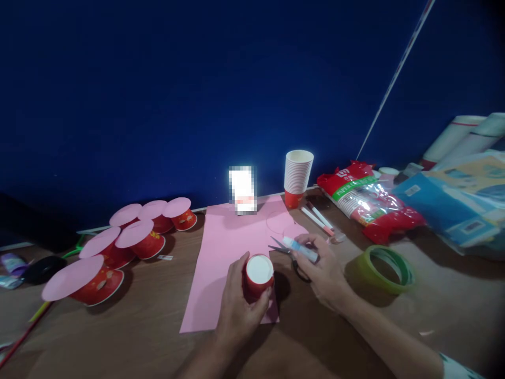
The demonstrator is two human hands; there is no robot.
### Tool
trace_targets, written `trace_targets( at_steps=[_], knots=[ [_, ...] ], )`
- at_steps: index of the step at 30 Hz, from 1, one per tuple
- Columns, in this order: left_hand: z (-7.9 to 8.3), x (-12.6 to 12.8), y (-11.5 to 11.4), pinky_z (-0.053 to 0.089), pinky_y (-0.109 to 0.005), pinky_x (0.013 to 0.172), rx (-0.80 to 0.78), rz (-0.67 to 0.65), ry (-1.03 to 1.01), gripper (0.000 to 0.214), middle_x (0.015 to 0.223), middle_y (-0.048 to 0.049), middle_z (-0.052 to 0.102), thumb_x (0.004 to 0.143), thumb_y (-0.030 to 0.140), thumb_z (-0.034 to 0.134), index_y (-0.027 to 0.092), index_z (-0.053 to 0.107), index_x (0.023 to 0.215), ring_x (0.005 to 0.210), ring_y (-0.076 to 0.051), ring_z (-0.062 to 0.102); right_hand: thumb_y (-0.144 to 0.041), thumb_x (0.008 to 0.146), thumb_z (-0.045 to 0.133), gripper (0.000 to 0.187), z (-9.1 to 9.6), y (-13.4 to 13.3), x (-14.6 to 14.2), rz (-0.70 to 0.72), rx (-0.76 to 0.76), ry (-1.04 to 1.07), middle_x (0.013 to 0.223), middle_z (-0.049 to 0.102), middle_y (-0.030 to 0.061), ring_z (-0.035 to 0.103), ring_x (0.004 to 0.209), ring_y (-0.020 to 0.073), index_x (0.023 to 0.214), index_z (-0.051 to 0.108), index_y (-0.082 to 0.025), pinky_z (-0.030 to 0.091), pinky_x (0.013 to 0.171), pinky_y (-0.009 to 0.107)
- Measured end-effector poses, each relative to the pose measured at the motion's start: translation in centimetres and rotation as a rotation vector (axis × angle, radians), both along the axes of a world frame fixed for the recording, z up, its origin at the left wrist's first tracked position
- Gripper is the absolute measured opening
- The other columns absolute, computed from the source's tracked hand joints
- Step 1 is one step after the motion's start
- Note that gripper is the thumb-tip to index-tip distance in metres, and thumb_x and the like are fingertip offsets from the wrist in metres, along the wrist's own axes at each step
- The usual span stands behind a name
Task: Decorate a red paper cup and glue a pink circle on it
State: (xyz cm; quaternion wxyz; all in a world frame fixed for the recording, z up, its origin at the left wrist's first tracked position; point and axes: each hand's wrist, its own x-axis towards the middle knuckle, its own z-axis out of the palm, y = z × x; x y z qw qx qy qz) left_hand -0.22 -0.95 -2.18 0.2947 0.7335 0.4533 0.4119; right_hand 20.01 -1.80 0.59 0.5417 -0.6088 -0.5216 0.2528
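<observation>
My left hand (pixel 241 308) is wrapped round a red paper cup (pixel 259 273) whose white base faces up, above the near part of a pink paper sheet (pixel 221 252). In my right hand (pixel 325 271) is a light-blue and white tube (pixel 300 249), perhaps glue, pinched between thumb and fingers. Just beneath that hand lie scissors (pixel 282 247) with dark handles, their blades apart and pointing left over the sheet. A pencil-like circle outline shows on the sheet's far right part.
Several upturned red cups (pixel 144 245) topped with pink paper discs (pixel 134 233) stand at left. Behind are a lit, blurred-out screen (pixel 242 190) and a cup stack (pixel 298 176). At right are markers (pixel 317 218), a red cup package (pixel 366 197), a tape roll (pixel 382 268) and a blue packet (pixel 445 205).
</observation>
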Motion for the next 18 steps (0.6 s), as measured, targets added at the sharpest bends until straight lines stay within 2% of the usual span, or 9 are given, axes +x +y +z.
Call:
trace_targets(
  at_steps=[3,7,9,12,16,18],
  knots=[
    [0.2,0.0,0.0,0.043,-0.049,0.100,-0.009,-0.013,0.010,0.060,0.126,-0.0138,0.049,0.078,0.023,0.062,0.019,0.036,0.132,0.119,-0.029,0.050,-0.032,0.085,0.058,0.016,-0.1,1.2,2.1,-0.122,0.045,-0.059,0.088,0.063,0.0035,0.060,0.073,0.0170,0.096,0.053,-0.021,0.048,0.061,0.027],
    [0.3,0.1,0.1,0.044,-0.046,0.099,-0.022,-0.043,-0.016,0.056,0.124,-0.0129,0.051,0.077,0.020,0.061,0.020,0.039,0.129,0.117,-0.027,0.052,-0.030,0.084,0.054,0.023,-0.2,2.5,5.4,-0.363,0.063,-0.452,0.095,0.066,0.0094,0.061,0.081,0.0234,0.104,0.056,-0.018,0.048,0.069,0.034],
    [0.3,0.1,0.1,0.044,-0.044,0.099,-0.037,-0.050,-0.047,0.056,0.125,-0.0122,0.051,0.077,0.020,0.060,0.020,0.039,0.129,0.117,-0.026,0.052,-0.028,0.084,0.053,0.025,-0.6,3.0,6.5,-0.391,-0.040,-0.653,0.097,0.067,0.0096,0.062,0.086,0.0255,0.108,0.056,-0.018,0.047,0.071,0.035],
    [0.1,0.0,-0.1,0.044,-0.044,0.101,-0.051,-0.051,-0.061,0.058,0.126,-0.0123,0.050,0.078,0.019,0.060,0.020,0.037,0.131,0.118,-0.026,0.052,-0.025,0.086,0.052,0.025,-1.4,3.3,6.9,-0.313,-0.171,-0.892,0.104,0.068,0.0087,0.064,0.090,0.0241,0.111,0.056,-0.020,0.046,0.070,0.032],
    [-0.1,-0.1,-0.1,0.041,-0.045,0.104,-0.045,-0.050,-0.034,0.063,0.130,-0.0130,0.047,0.077,0.019,0.060,0.020,0.034,0.134,0.122,-0.027,0.049,-0.025,0.087,0.054,0.024,-2.0,3.6,6.6,-0.311,-0.222,-0.987,0.103,0.067,0.0105,0.064,0.080,0.0244,0.111,0.057,-0.022,0.043,0.063,0.032],
    [-0.2,-0.2,-0.1,0.040,-0.046,0.105,-0.038,-0.051,-0.023,0.064,0.131,-0.0136,0.047,0.077,0.019,0.060,0.019,0.033,0.135,0.123,-0.027,0.048,-0.024,0.086,0.055,0.024,-2.1,3.7,6.6,-0.319,-0.224,-1.026,0.102,0.065,0.0123,0.063,0.080,0.0255,0.110,0.057,-0.020,0.043,0.064,0.033]
  ],
)
